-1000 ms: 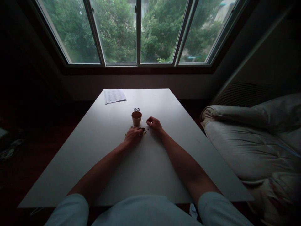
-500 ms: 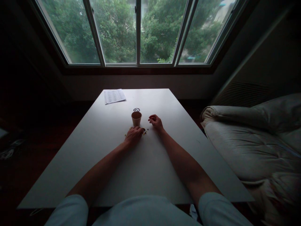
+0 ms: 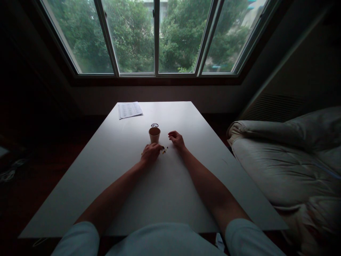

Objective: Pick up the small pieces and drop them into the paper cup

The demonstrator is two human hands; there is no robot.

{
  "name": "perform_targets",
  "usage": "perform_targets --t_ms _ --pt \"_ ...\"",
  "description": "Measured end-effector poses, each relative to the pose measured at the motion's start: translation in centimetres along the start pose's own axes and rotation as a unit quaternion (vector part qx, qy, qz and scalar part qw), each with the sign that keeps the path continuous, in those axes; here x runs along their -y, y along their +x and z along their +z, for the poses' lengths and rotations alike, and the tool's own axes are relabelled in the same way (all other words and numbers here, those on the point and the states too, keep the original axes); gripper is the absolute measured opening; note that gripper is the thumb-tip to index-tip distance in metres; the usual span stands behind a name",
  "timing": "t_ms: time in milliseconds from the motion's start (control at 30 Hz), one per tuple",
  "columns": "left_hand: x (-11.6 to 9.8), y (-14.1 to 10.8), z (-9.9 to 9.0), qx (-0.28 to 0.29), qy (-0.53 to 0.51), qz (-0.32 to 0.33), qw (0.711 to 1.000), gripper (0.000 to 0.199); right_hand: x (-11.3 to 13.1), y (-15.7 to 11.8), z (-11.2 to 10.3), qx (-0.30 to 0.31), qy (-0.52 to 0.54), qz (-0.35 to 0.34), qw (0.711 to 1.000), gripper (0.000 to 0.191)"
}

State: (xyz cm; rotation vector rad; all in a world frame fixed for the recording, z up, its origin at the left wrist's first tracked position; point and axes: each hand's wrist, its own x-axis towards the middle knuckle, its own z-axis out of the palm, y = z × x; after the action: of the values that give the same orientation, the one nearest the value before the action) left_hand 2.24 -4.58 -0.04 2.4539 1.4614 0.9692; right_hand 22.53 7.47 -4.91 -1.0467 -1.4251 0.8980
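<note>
A brown paper cup point(image 3: 154, 134) stands upright on the white table point(image 3: 165, 192). My left hand point(image 3: 151, 152) is just in front of it, palm down, its fingers bent together over small pieces. What those fingers hold, if anything, is hidden. Small yellowish and dark pieces point(image 3: 164, 150) lie scattered at the fingertips, between my two hands. To the right of the cup, my right hand point(image 3: 177, 139) rests on its side with fingers loosely curled and a gap at the tips; I see nothing held there.
Behind the cup lies a small dark-rimmed round item point(image 3: 154, 125). Printed sheets of paper point(image 3: 130, 110) lie at the table's far left corner. A pale cushioned seat point(image 3: 269, 167) stands along the right side, and a window point(image 3: 157, 39) is beyond the table.
My left hand has shifted slightly, its fingers more drawn in, and more of the small pieces show to its right. The right hand stays in place, its fingertips slightly further apart.
</note>
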Motion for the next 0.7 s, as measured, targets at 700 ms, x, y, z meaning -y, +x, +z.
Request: perform_targets --t_ms 700 --pt "0.38 0.05 0.08 -0.026 -0.071 -0.025 0.997 0.016 0.49 -0.21 0.06 0.015 0.016 0.007 1.0 0.028"
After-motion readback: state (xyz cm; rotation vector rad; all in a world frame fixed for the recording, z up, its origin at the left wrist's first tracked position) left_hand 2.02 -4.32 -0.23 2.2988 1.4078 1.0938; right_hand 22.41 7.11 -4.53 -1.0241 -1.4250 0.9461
